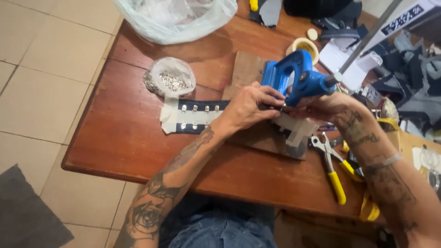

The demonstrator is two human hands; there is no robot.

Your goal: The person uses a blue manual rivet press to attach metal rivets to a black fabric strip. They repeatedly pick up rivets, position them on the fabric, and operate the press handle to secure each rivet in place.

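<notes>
My left hand [248, 108] lay curled on the dark fabric strip [202, 115], fingertips pinching it under the blue eyelet press [296, 80] on the wooden worktop [128, 138]. My right hand [321, 108] gripped the strip from the other side, at the press's base. A bag of metal eyelets [171, 80] sat well to the left; yellow-handled pliers [333, 167] lay near my right wrist

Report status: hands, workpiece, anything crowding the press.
Left hand and right hand both pinching the dark strap under the blue hand press. Two eyelet rows set. Yellow-handled pliers beside, not blocking.
</notes>
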